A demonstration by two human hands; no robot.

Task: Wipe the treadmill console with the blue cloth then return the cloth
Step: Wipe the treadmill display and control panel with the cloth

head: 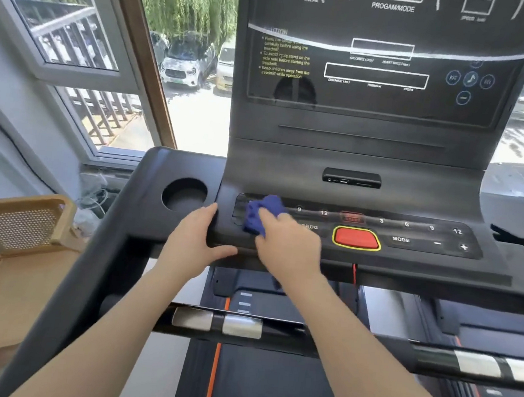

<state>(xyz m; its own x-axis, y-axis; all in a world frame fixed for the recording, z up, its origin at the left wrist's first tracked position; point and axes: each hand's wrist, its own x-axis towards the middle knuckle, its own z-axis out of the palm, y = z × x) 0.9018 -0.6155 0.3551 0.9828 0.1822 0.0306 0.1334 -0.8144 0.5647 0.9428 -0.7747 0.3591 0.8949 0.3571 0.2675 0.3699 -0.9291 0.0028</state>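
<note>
A crumpled blue cloth [261, 212] is pressed against the left end of the button strip on the treadmill console [353, 162], covering the first keys, just left of the printed 9 and 12. The cloth is gripped by the right hand [285, 239], whose fingers are curled over its lower right part. The left hand [197, 237] is laid just beside it on the console's front left edge, fingers straight and together on top, thumb hooked along the front lip. To the right of the cloth, a red stop button [356, 238] ringed in yellow is seen, then keys marked MODE, minus and plus. A round cup holder [184, 194] is sunk into the tray left of the hands. Above, the dark display panel [386, 60] is shown with white outlines and yellow caution text. A tan woven chair [17, 229] is seen at far left, near a window [78, 36] onto parked cars.
</note>
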